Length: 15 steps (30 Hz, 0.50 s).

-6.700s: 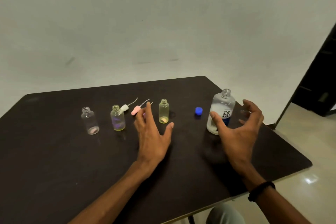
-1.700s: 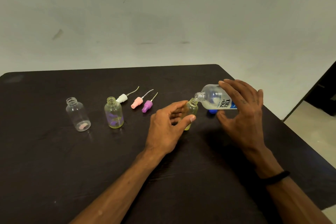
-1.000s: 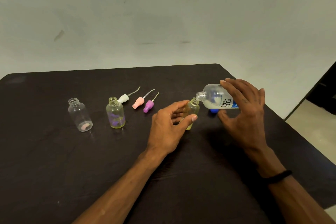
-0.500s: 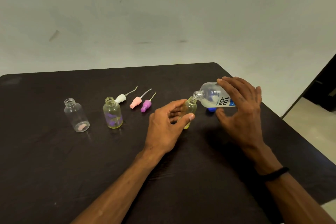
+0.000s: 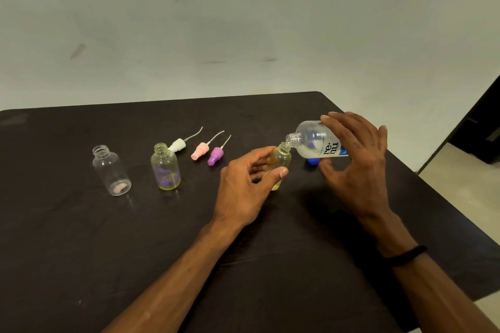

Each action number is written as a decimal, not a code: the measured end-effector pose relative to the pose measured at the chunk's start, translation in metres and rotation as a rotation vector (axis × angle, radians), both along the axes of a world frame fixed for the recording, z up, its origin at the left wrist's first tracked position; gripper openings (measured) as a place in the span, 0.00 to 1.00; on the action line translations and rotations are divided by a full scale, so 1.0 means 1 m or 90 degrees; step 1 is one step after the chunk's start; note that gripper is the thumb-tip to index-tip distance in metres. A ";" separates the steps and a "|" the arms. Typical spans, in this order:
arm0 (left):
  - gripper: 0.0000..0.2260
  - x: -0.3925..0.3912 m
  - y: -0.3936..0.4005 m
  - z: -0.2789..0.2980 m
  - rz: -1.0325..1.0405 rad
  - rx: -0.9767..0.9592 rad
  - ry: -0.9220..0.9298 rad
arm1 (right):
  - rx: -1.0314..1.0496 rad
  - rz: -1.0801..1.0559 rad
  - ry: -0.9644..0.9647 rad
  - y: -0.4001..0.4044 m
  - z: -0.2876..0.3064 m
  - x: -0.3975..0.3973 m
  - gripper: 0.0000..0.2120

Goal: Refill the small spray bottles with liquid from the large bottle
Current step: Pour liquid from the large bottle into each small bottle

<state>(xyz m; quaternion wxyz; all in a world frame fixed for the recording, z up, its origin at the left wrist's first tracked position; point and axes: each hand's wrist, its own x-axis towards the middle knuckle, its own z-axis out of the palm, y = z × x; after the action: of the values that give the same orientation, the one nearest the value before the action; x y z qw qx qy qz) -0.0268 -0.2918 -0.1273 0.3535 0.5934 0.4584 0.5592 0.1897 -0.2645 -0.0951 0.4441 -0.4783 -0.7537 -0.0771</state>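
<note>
Our left hand (image 5: 247,192) curls thumb and fingers round the small yellowish bottle (image 5: 280,163) at table (image 5: 81,251) centre; our right hand (image 5: 354,167) grips the large bottle (image 5: 315,143), tipped at two o'clock, mouth over its neck; two open bottles (image 5: 165,166) stand at nine o'clock

Clear large bottle (image 5: 316,143), tipped nearly flat at far right, mouth touching the neck of an upright yellowish small bottle (image 5: 281,162). Left stand another yellowish bottle (image 5: 165,167) and a clear bottle (image 5: 111,171), both uncapped.
</note>
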 end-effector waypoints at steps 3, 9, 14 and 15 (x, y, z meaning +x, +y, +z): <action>0.21 0.000 0.001 0.000 0.003 -0.001 -0.003 | 0.003 -0.004 -0.004 0.001 -0.001 0.001 0.40; 0.21 0.001 0.001 0.000 0.004 0.004 0.000 | 0.010 -0.006 -0.006 0.002 -0.002 0.001 0.40; 0.21 0.000 0.000 0.000 0.005 0.005 -0.001 | 0.012 -0.010 -0.010 0.002 -0.001 0.001 0.39; 0.21 0.001 0.000 0.000 0.004 0.004 -0.003 | 0.012 -0.010 -0.011 0.002 -0.001 0.001 0.39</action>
<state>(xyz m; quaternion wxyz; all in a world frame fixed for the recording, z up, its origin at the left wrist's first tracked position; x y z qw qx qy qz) -0.0262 -0.2913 -0.1276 0.3504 0.5919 0.4578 0.5633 0.1910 -0.2627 -0.0963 0.4418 -0.4791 -0.7528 -0.0919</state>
